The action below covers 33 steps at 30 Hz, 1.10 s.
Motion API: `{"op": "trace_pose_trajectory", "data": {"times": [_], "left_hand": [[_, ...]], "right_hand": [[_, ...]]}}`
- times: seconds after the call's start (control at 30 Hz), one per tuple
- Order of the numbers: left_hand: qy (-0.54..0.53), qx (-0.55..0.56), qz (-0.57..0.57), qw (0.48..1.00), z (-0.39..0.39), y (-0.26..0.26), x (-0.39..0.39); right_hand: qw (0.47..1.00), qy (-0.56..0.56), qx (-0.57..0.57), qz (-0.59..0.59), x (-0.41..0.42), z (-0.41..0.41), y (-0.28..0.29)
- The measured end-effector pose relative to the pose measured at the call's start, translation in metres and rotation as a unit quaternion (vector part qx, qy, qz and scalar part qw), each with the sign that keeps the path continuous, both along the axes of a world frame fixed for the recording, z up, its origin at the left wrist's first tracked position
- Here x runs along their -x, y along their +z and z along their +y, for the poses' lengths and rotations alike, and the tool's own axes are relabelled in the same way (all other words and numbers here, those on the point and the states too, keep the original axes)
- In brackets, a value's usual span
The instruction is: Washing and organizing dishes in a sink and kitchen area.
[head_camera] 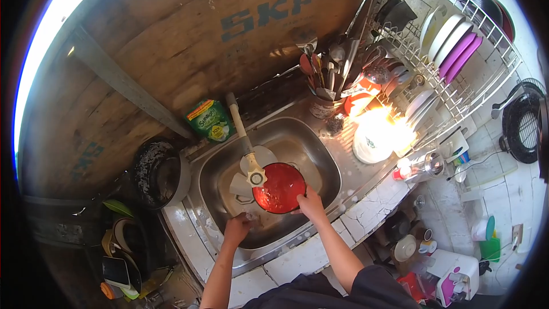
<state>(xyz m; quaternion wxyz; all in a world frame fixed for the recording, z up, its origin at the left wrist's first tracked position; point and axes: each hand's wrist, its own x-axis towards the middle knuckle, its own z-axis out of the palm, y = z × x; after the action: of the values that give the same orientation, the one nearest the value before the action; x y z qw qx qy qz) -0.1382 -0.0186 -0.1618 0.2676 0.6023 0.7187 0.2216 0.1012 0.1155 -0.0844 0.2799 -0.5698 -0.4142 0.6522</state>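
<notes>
My right hand (pixel 312 204) grips the right rim of a round red dish (pixel 281 189) with a dark edge, tilted under the faucet. The faucet's pale star-shaped knob (pixel 256 177) overlaps the dish's left side. Over the lower left of the sink, my left hand (pixel 237 228) has its fingers curled around a small translucent item (pixel 250 218), too blurred to name. The stainless steel sink basin (pixel 315 148) lies below both hands. Pale dishes (pixel 258 158) rest in it, partly hidden behind the faucet and the red dish.
A green Sunlight pouch (pixel 210 121) stands behind the sink. To its left is a blackened pot (pixel 158 174). A utensil holder (pixel 324 106), a scouring pad (pixel 335 124) and a sunlit white tub (pixel 371 143) stand right. Beyond them is a wire dish rack (pixel 465 111).
</notes>
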Motion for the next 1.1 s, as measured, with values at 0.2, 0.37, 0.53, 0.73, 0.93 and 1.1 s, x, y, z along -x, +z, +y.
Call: {"op": "trace_pose_trajectory", "data": {"times": [0.2,0.37,0.53,0.73,0.93,1.1], "left_hand": [[0.120,0.095,-0.143,0.978,0.003,0.016,-0.002],[0.252,0.028,-0.317,0.914,0.035,0.041,-0.020],[0.104,0.008,-0.074,0.992,0.075,0.034,-0.023],[0.010,0.070,0.055,0.996,0.095,0.032,-0.034],[-0.028,0.100,0.009,0.995,0.102,0.046,-0.043],[-0.018,-0.072,0.105,0.992,0.084,0.026,-0.046]], "right_hand": [[0.998,0.023,-0.013,-0.058,-0.007,-0.014,0.003],[0.997,0.030,-0.024,-0.066,0.001,-0.020,0.009],[0.995,0.048,-0.019,-0.080,0.007,-0.031,0.014],[0.996,0.020,-0.006,-0.082,0.002,-0.036,0.014],[0.994,0.020,0.001,-0.109,-0.014,-0.029,0.008],[0.992,0.033,0.014,-0.117,-0.006,-0.026,0.007]]}}
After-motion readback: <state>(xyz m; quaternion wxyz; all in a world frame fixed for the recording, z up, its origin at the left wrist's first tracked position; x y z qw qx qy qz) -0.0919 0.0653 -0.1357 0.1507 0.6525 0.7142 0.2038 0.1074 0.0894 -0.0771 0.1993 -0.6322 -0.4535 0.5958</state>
